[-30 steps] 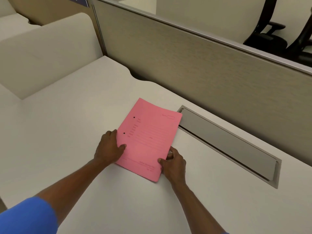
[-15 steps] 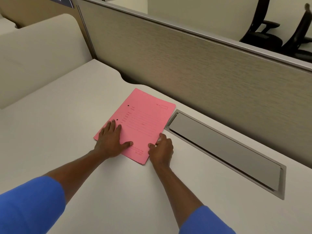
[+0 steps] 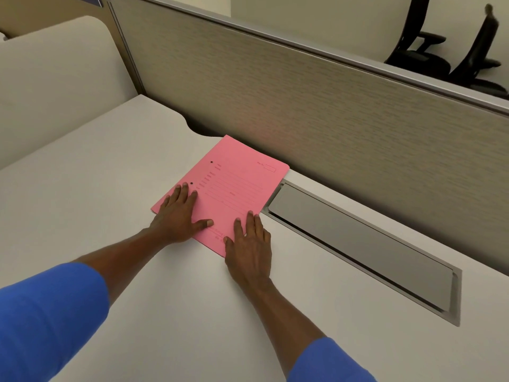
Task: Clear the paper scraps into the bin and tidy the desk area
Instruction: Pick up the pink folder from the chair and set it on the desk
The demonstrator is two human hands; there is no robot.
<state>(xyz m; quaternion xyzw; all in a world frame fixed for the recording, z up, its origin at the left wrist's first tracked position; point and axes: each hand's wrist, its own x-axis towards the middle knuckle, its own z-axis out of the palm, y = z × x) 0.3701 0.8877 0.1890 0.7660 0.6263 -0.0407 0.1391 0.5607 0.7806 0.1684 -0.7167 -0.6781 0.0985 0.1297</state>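
We have both hands flat on the pink folder, which lies on the white counter at mid-frame, its far corner against the partition panel. Our left hand presses its lower-left corner, fingers spread, grip released. Our right hand rests open-palmed across its lower-right edge, beside the grey cable hatch.

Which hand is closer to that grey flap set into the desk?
Right. The right hand lies flat on the pink folder's near corner, just beside the flap; the left hand presses the folder's opposite edge.
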